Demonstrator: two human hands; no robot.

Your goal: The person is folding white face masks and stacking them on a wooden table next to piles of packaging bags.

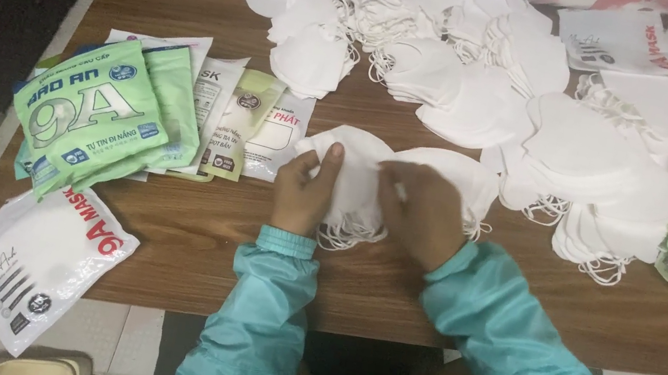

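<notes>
Masks (371, 187), a small white stack of them, sit near the counter's (188, 235) front edge, pinched in my left grip (303, 191) and right grip (421, 212); the right fingers seem curled on top. Green packets (95, 113) lie toward the left edge.

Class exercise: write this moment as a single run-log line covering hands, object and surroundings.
left hand: grips white masks | right hand: grips same stack | table: loose mask heap, green packets, white pouch
</notes>
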